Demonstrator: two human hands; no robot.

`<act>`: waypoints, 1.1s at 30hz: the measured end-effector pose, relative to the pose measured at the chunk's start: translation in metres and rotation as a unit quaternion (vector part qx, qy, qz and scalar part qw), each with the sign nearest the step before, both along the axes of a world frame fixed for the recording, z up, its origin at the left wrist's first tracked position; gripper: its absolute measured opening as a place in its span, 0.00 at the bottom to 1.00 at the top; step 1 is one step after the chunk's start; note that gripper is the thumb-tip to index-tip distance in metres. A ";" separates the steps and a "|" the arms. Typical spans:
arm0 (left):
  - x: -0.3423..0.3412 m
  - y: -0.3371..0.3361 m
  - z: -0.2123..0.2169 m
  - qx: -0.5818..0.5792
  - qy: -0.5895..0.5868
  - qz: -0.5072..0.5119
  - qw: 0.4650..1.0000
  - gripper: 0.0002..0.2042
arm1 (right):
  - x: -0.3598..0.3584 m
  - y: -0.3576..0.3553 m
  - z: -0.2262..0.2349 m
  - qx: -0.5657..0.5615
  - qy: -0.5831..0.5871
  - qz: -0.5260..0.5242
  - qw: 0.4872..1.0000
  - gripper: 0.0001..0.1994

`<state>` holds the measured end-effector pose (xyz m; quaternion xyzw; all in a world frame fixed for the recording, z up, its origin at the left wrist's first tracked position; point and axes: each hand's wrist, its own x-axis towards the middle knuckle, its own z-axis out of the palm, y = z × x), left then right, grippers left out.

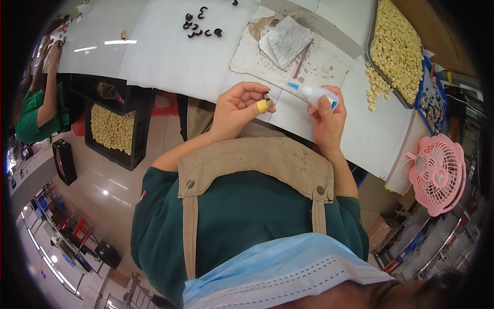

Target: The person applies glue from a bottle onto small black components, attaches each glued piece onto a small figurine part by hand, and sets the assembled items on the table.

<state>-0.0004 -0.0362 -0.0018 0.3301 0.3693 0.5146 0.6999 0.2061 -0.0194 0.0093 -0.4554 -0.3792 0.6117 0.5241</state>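
My left hand (237, 110) is closed, a small dark curved piece (265, 96) pinched at its fingertips. Yellow tape (262, 106) wraps its thumb. A white squeeze bottle (315, 93) with a blue nozzle, which looks like glue, is gripped in my right hand (329, 121). The bottle lies tilted, nozzle pointing left toward the dark piece but apart from it. Beyond my hands, a stained board (324, 64) carries folded printed paper (286, 41) and a thin reddish stick (302, 61). Several black curved pieces (194, 27) are scattered farther left on white sheeting (154, 56).
A tray of pale yellow small pieces (393, 49) stands at far right, some spilled beside it. Next to it are a blue tray (431, 98) of mixed bits and a pink fan (437, 175). At left, a black crate (135, 141) holds more yellow pieces; a co-worker in green (38, 118) works beyond.
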 end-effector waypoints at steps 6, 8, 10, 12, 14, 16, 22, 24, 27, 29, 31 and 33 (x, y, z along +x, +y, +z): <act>-0.005 -0.013 -0.002 -0.069 -0.067 -0.050 0.994 0.13 | -0.012 -0.032 -0.012 -0.015 0.066 -0.040 0.997 0.15; -0.006 -0.016 -0.001 -0.060 -0.046 -0.052 0.996 0.13 | -0.013 -0.038 -0.014 -0.019 0.075 -0.057 0.995 0.16; -0.006 -0.017 -0.002 -0.061 -0.043 -0.052 0.996 0.13 | -0.016 -0.043 -0.016 0.050 -0.058 -0.098 0.992 0.18; -0.007 -0.017 -0.003 -0.063 -0.038 -0.050 0.996 0.13 | -0.018 -0.044 -0.017 0.100 -0.109 -0.122 0.981 0.19; -0.008 -0.018 -0.003 -0.078 -0.036 -0.044 0.995 0.13 | -0.018 -0.044 -0.016 0.146 -0.159 -0.146 0.965 0.20; -0.009 -0.018 -0.004 -0.076 -0.049 -0.046 0.995 0.13 | -0.013 -0.040 -0.015 0.231 -0.177 -0.121 0.949 0.13; -0.008 -0.020 -0.007 -0.075 -0.068 -0.056 0.993 0.12 | -0.011 -0.044 -0.011 0.313 -0.225 -0.066 0.920 0.14; -0.008 -0.021 -0.008 -0.073 -0.072 -0.057 0.993 0.12 | -0.012 -0.046 -0.011 0.312 -0.233 -0.055 0.919 0.14; -0.007 -0.022 -0.009 -0.081 -0.079 -0.061 0.992 0.12 | -0.011 -0.048 -0.009 0.305 -0.256 -0.059 0.915 0.14; -0.006 -0.021 -0.009 -0.080 -0.093 -0.058 0.991 0.12 | -0.010 -0.049 -0.007 0.300 -0.280 -0.058 0.910 0.14; -0.007 -0.020 -0.008 -0.084 -0.094 -0.059 0.990 0.12 | -0.010 -0.048 -0.005 0.305 -0.287 -0.054 0.906 0.14; -0.007 -0.020 -0.007 -0.088 -0.094 -0.059 0.990 0.12 | -0.010 -0.047 -0.004 0.311 -0.295 -0.049 0.902 0.14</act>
